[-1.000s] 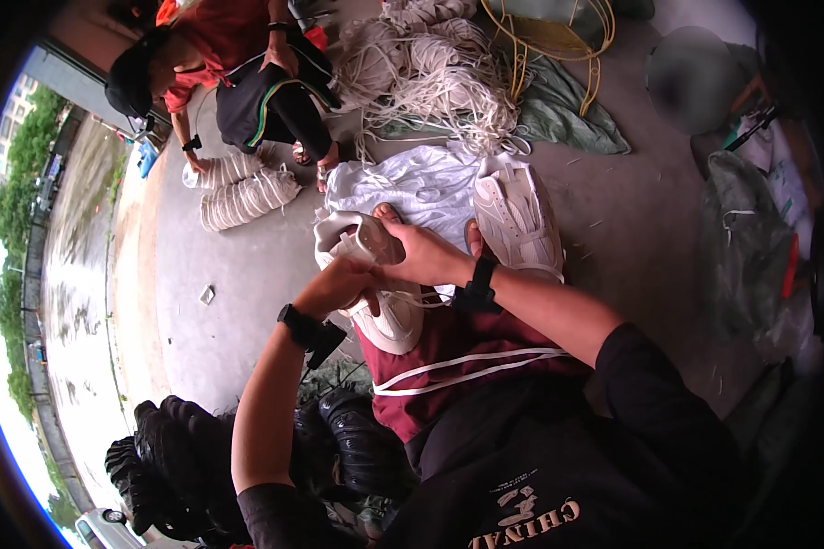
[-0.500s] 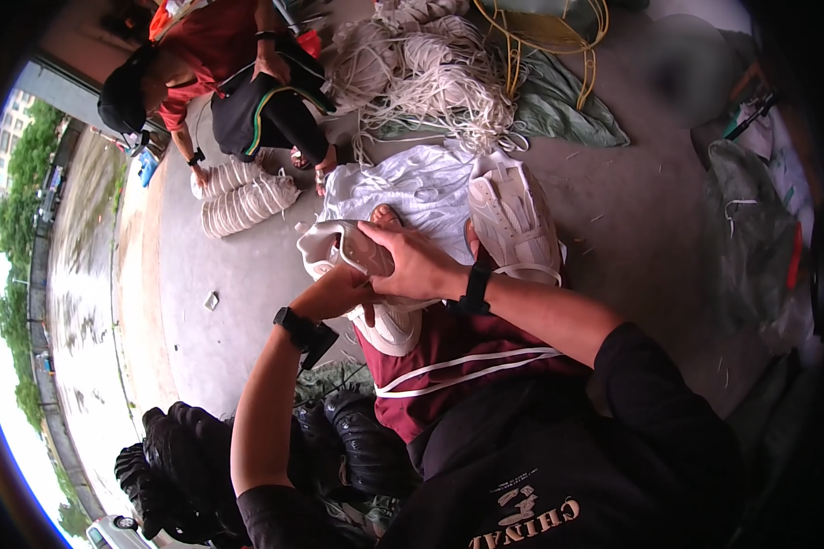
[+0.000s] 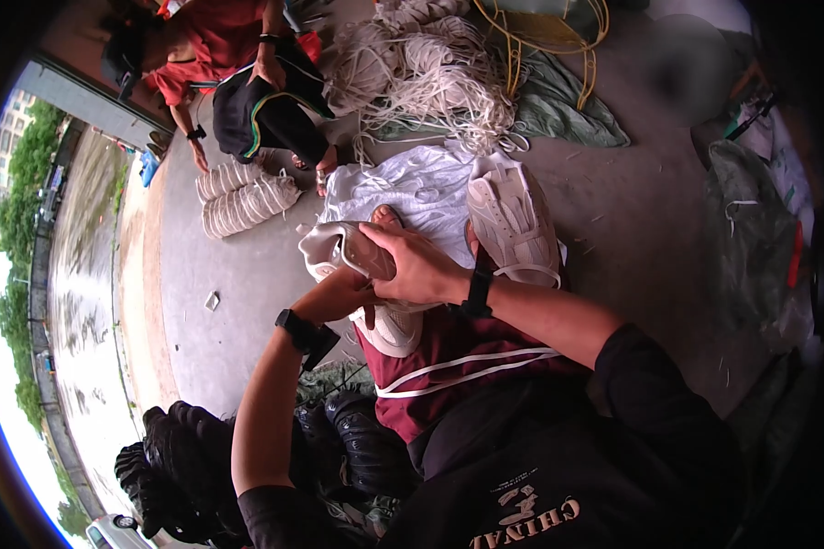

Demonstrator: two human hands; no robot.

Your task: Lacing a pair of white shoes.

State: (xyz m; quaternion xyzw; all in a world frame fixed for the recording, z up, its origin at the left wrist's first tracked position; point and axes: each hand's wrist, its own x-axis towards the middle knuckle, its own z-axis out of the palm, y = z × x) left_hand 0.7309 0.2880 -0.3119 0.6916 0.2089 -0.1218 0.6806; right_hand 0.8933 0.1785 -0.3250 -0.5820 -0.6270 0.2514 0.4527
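Observation:
A pale sneaker (image 3: 321, 241) lies between my hands over my lap, its toe pointing down toward me. My right hand (image 3: 417, 265) grips its upper from the right, thumb laid along the side. My left hand (image 3: 337, 295) is closed at its near left side, with the fingertips partly hidden by the shoe. A second pale sneaker (image 3: 513, 220) rests by my right knee, its toe toward me. White cord (image 3: 467, 373) runs across my dark red shorts (image 3: 430, 352). My bare feet show beyond the shoes, by a white woven sack (image 3: 412, 188).
Ahead lies a big tangled heap of whitish cord (image 3: 430, 78) beside a yellow metal frame (image 3: 588, 59). At the far left a person (image 3: 220, 82) bends over coiled rope bundles (image 3: 247, 199). Black wrapped bundles (image 3: 183, 467) lie near left; a green sack (image 3: 746, 233) stands right.
The person at the far left has lifted a hand off the rope bundles and shifted their upper body. My hands and both sneakers have hardly moved.

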